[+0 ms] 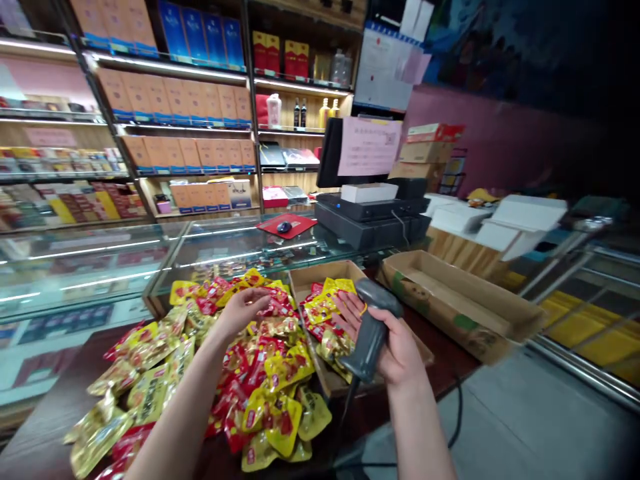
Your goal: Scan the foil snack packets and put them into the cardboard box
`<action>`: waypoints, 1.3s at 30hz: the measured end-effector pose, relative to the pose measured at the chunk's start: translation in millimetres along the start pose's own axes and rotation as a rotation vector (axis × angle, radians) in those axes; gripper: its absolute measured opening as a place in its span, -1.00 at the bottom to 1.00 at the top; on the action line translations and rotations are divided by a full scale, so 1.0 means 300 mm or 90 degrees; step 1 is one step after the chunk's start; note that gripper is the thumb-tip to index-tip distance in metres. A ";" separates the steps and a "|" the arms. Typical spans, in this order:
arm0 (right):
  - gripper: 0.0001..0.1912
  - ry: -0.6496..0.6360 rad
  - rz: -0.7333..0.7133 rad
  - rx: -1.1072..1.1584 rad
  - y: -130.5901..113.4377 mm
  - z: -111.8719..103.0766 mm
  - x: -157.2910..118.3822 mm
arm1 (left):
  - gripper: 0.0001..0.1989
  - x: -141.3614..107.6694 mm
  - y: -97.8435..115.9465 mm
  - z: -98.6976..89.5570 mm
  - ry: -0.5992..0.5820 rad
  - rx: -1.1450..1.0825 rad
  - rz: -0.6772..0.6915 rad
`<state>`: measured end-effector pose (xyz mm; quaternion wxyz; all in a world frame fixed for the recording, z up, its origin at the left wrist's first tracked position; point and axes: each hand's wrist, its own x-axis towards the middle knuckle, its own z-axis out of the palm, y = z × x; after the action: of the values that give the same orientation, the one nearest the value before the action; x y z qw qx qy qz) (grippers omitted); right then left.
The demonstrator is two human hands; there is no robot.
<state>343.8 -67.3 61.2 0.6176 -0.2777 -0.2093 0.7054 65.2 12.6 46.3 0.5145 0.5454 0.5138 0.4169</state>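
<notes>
Grey barcode scanner (369, 333) sits clenched in the right hand (400, 353), its head aimed far above the cardboard box (313, 280), while the open left hand (240, 310) spreads over heaped snack packets (260, 380).

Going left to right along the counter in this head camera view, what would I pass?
pile of red and yellow snack packets → cardboard box of packets → long cardboard box

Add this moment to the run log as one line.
left hand: open over snack packets | right hand: holding barcode scanner | beside: cardboard box with more packets
</notes>
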 end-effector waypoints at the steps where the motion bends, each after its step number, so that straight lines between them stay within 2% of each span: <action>1: -0.57 -0.027 0.021 -0.017 0.036 0.040 0.014 | -0.52 -0.020 -0.023 -0.055 0.034 0.025 0.005; 5: -0.64 -0.094 0.106 -0.043 0.201 0.187 0.072 | -0.55 -0.101 -0.118 -0.250 0.155 0.106 0.008; 8: -0.69 -0.103 0.175 -0.052 0.341 0.263 0.114 | -0.60 -0.166 -0.172 -0.362 0.205 0.144 0.023; 12: -0.73 -0.104 0.261 -0.104 0.515 0.307 0.164 | -0.67 -0.237 -0.221 -0.464 0.203 0.239 0.040; 16: -0.72 -0.100 0.310 -0.153 0.638 0.334 0.199 | -0.67 -0.271 -0.259 -0.522 0.211 0.423 0.037; 19: -0.73 -0.101 0.338 -0.174 0.709 0.369 0.223 | -0.57 -0.280 -0.269 -0.540 0.177 0.570 0.021; 22: -0.80 -0.106 0.389 -0.207 0.781 0.408 0.255 | -0.51 -0.282 -0.269 -0.537 0.154 0.654 0.011; 25: -0.84 -0.095 0.446 -0.260 0.840 0.433 0.293 | -0.67 -0.282 -0.270 -0.514 0.175 0.698 -0.011; 27: -0.83 -0.093 0.456 -0.266 0.855 0.435 0.311 | -0.75 -0.282 -0.271 -0.490 0.185 0.676 -0.025; 30: -0.80 -0.112 0.438 -0.217 0.828 0.421 0.320 | -0.76 -0.278 -0.260 -0.448 0.197 0.536 -0.016; 32: -0.79 -0.118 0.415 -0.192 0.788 0.407 0.318 | -0.72 -0.266 -0.244 -0.422 0.180 0.408 0.002; 36: -0.77 -0.138 0.349 -0.180 0.708 0.382 0.323 | -0.74 -0.203 -0.222 -0.392 0.080 0.128 0.032; 39: -0.77 -0.124 0.268 -0.185 0.668 0.363 0.344 | -0.69 -0.132 -0.222 -0.381 0.027 -0.082 -0.008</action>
<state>113.1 9.9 2.2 0.3878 -0.3315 -0.3048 0.8042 -60.8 -15.2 -2.7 0.5398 0.4990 0.5004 0.4574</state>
